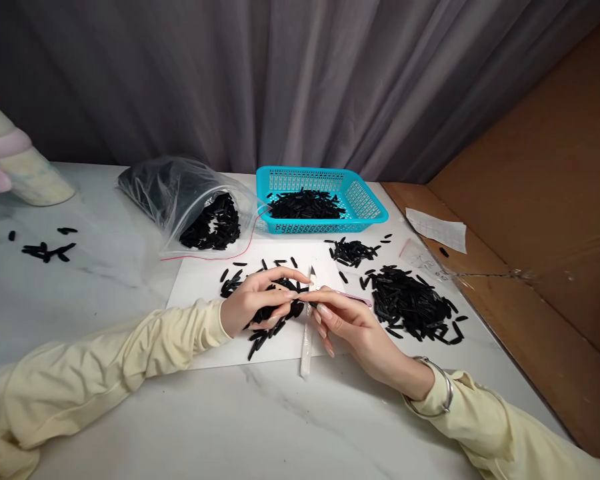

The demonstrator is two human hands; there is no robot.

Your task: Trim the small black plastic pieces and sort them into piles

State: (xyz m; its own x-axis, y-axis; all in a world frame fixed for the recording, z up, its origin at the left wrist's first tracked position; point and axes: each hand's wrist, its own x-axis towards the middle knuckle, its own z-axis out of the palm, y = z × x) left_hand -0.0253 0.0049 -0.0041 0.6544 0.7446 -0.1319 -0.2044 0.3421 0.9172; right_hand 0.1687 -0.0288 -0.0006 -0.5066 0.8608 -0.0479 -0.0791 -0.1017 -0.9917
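My left hand (263,300) is bent over a loose pile of small slender black pieces (263,345), its thumb and fingertips drawn together around one black piece. Fingertip to fingertip with it, my right hand (353,327) has its index finger and thumb closed; what they pinch is mostly hidden. Under the fingers lies a white pen-like tool (306,350) with a dark pointed tip. A pinkish slim item (357,298) shows partly behind my right hand. The pile rests on a white sheet (195,287).
Behind the sheet stands a blue basket (325,227) holding more black pieces. An open zip bag (165,200) of them lies to its left. Further heaps (413,307) are on the right, beside a cardboard wall (540,187). A tumbler (25,160) stands far left.
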